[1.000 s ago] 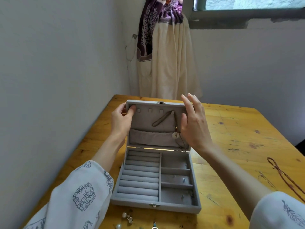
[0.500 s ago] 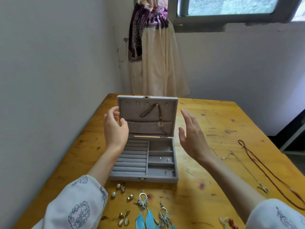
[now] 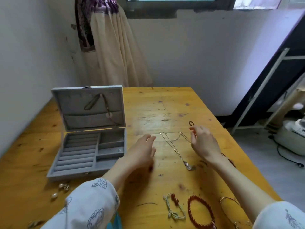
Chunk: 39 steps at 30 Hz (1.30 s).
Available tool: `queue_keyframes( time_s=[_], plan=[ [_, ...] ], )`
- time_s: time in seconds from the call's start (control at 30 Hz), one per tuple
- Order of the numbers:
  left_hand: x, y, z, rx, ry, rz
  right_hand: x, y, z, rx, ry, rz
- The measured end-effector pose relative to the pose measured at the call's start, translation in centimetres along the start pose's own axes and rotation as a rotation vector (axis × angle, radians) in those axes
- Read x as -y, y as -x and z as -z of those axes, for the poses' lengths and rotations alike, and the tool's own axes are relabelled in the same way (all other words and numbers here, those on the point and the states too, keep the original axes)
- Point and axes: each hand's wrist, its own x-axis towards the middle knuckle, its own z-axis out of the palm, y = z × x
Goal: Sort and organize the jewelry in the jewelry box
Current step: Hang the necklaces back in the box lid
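Observation:
The grey jewelry box (image 3: 54, 172) stands open at the left of the wooden table, a dark cord necklace (image 3: 92, 103) hanging inside its raised lid. A thin silver chain with a pendant (image 3: 179, 154) lies on the table between my hands. My left hand (image 3: 142, 154) hovers open just left of the chain. My right hand (image 3: 203, 144) is open to its right, fingers spread, over a reddish-brown cord necklace (image 3: 191, 123). Neither hand holds anything.
Near the front edge lie a red bead bracelet (image 3: 189, 210), a pale cord bracelet with red beads (image 3: 170, 210) and a gold bangle (image 3: 231, 200). Pearl earrings (image 3: 61, 187) sit in front of the box. A wall runs along the left; a metal rack (image 3: 264, 90) stands at the right.
Both hands let go of the box lid and moved right, to either side of the silver chain. My view swung right, so the box now sits at the left.

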Motion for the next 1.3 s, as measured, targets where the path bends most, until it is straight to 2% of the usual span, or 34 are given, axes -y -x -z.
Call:
queue_keyframes(
  time_s=[0.1, 0.2, 0.33, 0.5, 0.63, 0.73, 0.83, 0.97, 1.03, 1.17, 1.3],
  plan=[
    [-0.3, -1.7, -1.5, 0.268, -0.231, 0.088, -3.0, -1.4, 0.0, 0.037, 0.056, -0.197],
    [-0.1, -2.3, -1.7, 0.382, -0.298, 0.11, -4.1, -2.5, -0.8, 0.122, 0.111, -0.302],
    [-0.2, -2.3, -1.4, 0.422, -0.315, 0.109, -4.3, -3.4, -1.8, 0.111, 0.13, -0.319],
    [-0.7, -2.3, -1.1, 0.428, -0.304, 0.12, -3.7, -3.5, -1.7, 0.214, 0.278, -0.292],
    [-0.5, -2.1, -0.5, 0.417, -0.262, 0.098, -3.4, -3.2, -0.6, 0.176, 0.139, -0.291],
    [-1.0, -1.8, 1.1, 0.348, -0.099, 0.087, -2.6, -3.1, 1.3, 0.031, -0.084, -0.277],
    [-2.1, -0.8, 2.8, 0.135, 0.121, 0.036, -0.9, -3.2, 3.7, -0.104, -0.274, -0.181],
    [-3.6, 0.6, 5.6, -0.206, 0.311, -0.099, 4.1, -2.4, 7.2, -0.097, -0.362, 0.094],
    [-4.0, 0.9, 7.6, -0.317, 0.391, -0.156, 7.0, -1.7, 8.5, -0.114, -0.373, 0.226],
    [-4.2, 2.4, 11.4, -0.359, 0.58, -0.24, 12.4, -0.4, 10.5, -0.094, -0.502, 0.382],
    [-3.5, 5.4, 13.7, -0.246, 0.836, -0.27, 16.6, 0.7, 12.1, 0.039, -0.801, 0.404]
  ],
)
